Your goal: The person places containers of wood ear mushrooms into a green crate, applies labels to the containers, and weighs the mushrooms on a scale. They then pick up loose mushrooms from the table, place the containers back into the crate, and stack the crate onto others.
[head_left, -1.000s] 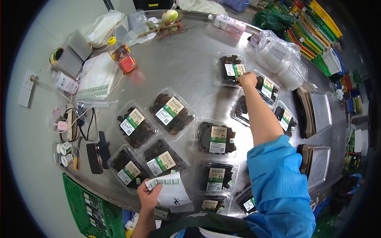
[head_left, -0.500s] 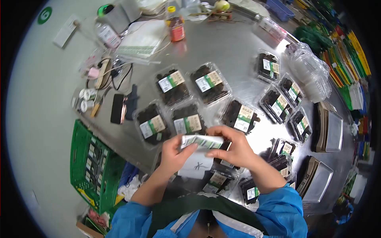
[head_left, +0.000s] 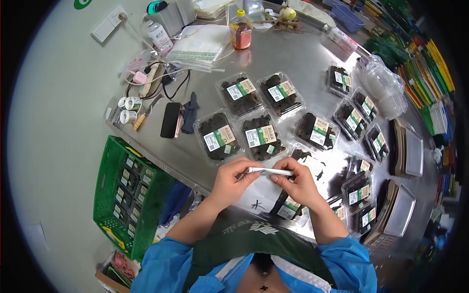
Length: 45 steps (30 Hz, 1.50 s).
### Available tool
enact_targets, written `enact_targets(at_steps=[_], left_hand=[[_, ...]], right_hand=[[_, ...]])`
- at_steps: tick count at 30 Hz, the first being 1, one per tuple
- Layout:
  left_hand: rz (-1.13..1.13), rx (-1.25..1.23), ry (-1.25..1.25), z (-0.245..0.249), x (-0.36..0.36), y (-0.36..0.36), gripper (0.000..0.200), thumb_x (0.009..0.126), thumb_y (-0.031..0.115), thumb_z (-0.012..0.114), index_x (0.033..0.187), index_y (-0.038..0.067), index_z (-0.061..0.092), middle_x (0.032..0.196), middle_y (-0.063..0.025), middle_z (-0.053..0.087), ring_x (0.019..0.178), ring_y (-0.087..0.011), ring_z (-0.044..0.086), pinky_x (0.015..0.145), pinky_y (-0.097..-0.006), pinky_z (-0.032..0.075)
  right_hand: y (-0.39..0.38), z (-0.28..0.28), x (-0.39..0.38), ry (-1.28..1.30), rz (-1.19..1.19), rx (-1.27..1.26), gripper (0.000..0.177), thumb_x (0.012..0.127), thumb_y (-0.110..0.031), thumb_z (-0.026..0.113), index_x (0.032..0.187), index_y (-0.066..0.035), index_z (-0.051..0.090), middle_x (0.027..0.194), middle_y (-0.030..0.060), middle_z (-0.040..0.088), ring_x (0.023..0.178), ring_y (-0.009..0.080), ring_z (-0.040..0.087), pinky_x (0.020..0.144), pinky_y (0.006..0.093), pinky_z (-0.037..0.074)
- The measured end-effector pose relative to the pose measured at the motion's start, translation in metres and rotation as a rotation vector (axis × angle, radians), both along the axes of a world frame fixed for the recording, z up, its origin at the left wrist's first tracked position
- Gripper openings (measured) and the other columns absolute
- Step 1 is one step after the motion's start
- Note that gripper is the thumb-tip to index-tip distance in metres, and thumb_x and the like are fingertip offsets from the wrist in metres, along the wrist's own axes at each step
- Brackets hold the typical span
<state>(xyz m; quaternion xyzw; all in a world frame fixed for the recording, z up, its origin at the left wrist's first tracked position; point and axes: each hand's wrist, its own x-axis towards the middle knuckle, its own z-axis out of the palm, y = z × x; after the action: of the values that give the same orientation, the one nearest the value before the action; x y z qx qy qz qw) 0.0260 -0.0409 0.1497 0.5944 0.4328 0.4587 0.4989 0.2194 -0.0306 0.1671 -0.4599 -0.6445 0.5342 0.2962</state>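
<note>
Between my two hands is a folded white sheet (head_left: 271, 171), seen almost edge-on, with a paler part bearing a dark mark (head_left: 257, 204) hanging below. My left hand (head_left: 233, 183) pinches its left end, and my right hand (head_left: 296, 184) pinches the right end. Just beyond my hands lie clear labelled boxes of dark food, among them one at front left (head_left: 218, 135), one beside it (head_left: 262, 135) and one to the right (head_left: 316, 130). Another box (head_left: 288, 207) is partly hidden under my right hand and the sheet.
A green crate (head_left: 104, 183) holding labelled boxes stands at lower left. On the metal table (head_left: 293, 46) are a phone (head_left: 171, 120), a yellow-capped bottle (head_left: 241, 32), white rolls (head_left: 128, 116), stacked plastic lids (head_left: 383, 88) and several more boxes. Stacked trays (head_left: 400, 210) are at right.
The folded sheet has tilted from showing its green printed face to almost edge-on. The view has shifted, so the boxes sit further right. Both hands keep their hold.
</note>
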Motion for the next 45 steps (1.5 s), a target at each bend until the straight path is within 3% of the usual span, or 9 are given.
enact_targets(at_steps=[12, 14, 18, 22, 26, 28, 31, 37, 45], left_hand=[[0.044, 0.101, 0.099, -0.027, -0.131, 0.028, 0.016, 0.080, 0.010, 0.062, 0.072, -0.001, 0.053, 0.058, -0.0005, 0.048, 0.053, -0.0053, 0.042, 0.047, -0.0209, 0.032], [0.035, 0.059, 0.084, -0.029, -0.143, 0.034, 0.018, 0.079, 0.017, 0.064, 0.074, 0.002, 0.054, 0.055, -0.0060, 0.053, 0.047, -0.0117, 0.049, 0.046, -0.0248, 0.038], [-0.079, 0.092, 0.057, -0.022, -0.155, 0.046, 0.030, 0.082, 0.021, 0.063, 0.066, 0.001, 0.047, 0.050, 0.0022, 0.041, 0.050, -0.0028, 0.034, 0.042, -0.0210, 0.029], [-0.266, 0.033, 0.176, -0.020, -0.165, 0.059, 0.027, 0.078, 0.025, 0.065, 0.071, 0.003, 0.051, 0.050, -0.0085, 0.048, 0.041, -0.0147, 0.044, 0.040, -0.0281, 0.034], [-0.419, 0.133, 0.239, -0.014, -0.157, 0.062, 0.028, 0.075, 0.028, 0.068, 0.073, 0.004, 0.054, 0.051, -0.0117, 0.045, 0.042, -0.0233, 0.044, 0.041, -0.0315, 0.035], [-0.478, 0.054, 0.146, -0.010, -0.154, 0.066, 0.024, 0.073, 0.021, 0.070, 0.076, 0.002, 0.057, 0.050, -0.0067, 0.045, 0.045, -0.0111, 0.037, 0.044, -0.0266, 0.034], [-0.573, -0.035, 0.350, 0.007, -0.154, 0.076, 0.025, 0.071, 0.020, 0.072, 0.080, 0.000, 0.058, 0.058, -0.0049, 0.055, 0.052, -0.0075, 0.046, 0.050, -0.0237, 0.039], [-0.610, -0.400, 0.145, 0.003, -0.148, 0.092, 0.023, 0.069, 0.012, 0.072, 0.082, 0.000, 0.058, 0.074, -0.0026, 0.061, 0.069, -0.0033, 0.050, 0.062, -0.0214, 0.042], [-0.495, -0.202, 0.209, -0.020, -0.173, 0.124, 0.023, 0.068, 0.017, 0.072, 0.079, 0.002, 0.060, 0.071, -0.0084, 0.064, 0.064, -0.0111, 0.060, 0.058, -0.0262, 0.044]], right_hand=[[-0.017, -0.039, -0.163, 0.007, -0.515, 0.246, 0.019, 0.081, -0.016, 0.061, 0.074, -0.001, 0.052, 0.061, 0.0047, 0.047, 0.054, 0.0134, 0.043, 0.051, 0.0248, 0.035], [-0.020, -0.045, -0.176, 0.128, -0.569, 0.115, 0.024, 0.083, -0.021, 0.059, 0.073, -0.001, 0.051, 0.060, 0.0052, 0.046, 0.054, 0.0130, 0.043, 0.052, 0.0243, 0.035], [-0.023, -0.045, -0.183, 0.246, -0.631, -0.015, 0.028, 0.083, -0.027, 0.058, 0.073, -0.001, 0.052, 0.062, 0.0068, 0.049, 0.055, 0.0164, 0.046, 0.053, 0.0263, 0.037], [0.002, -0.003, -0.176, -0.237, -0.493, 0.389, 0.028, 0.080, -0.032, 0.059, 0.087, -0.005, 0.054, 0.071, 0.0104, 0.053, 0.067, 0.0265, 0.055, 0.057, 0.0331, 0.042], [0.014, 0.006, -0.180, -0.351, -0.182, 0.319, 0.027, 0.078, -0.031, 0.061, 0.090, -0.007, 0.054, 0.063, 0.0070, 0.055, 0.055, 0.0239, 0.056, 0.050, 0.0330, 0.043], [0.019, -0.006, -0.181, -0.389, -0.232, 0.469, 0.023, 0.078, -0.029, 0.062, 0.082, -0.008, 0.054, 0.056, 0.0049, 0.055, 0.046, 0.0228, 0.055, 0.042, 0.0316, 0.041], [0.022, -0.012, -0.185, -0.378, -0.367, 0.521, 0.020, 0.078, -0.024, 0.063, 0.074, -0.008, 0.052, 0.055, 0.0067, 0.055, 0.045, 0.0229, 0.055, 0.040, 0.0312, 0.042], [0.038, -0.021, -0.178, -0.304, -0.670, 0.481, 0.012, 0.079, -0.010, 0.061, 0.073, -0.004, 0.053, 0.057, 0.0088, 0.057, 0.045, 0.0169, 0.055, 0.042, 0.0281, 0.042], [0.115, -0.095, -0.061, -0.201, -1.095, 0.059, 0.024, 0.083, -0.020, 0.059, 0.076, 0.002, 0.055, 0.052, 0.0009, 0.048, 0.047, 0.0064, 0.039, 0.043, 0.0236, 0.031]])
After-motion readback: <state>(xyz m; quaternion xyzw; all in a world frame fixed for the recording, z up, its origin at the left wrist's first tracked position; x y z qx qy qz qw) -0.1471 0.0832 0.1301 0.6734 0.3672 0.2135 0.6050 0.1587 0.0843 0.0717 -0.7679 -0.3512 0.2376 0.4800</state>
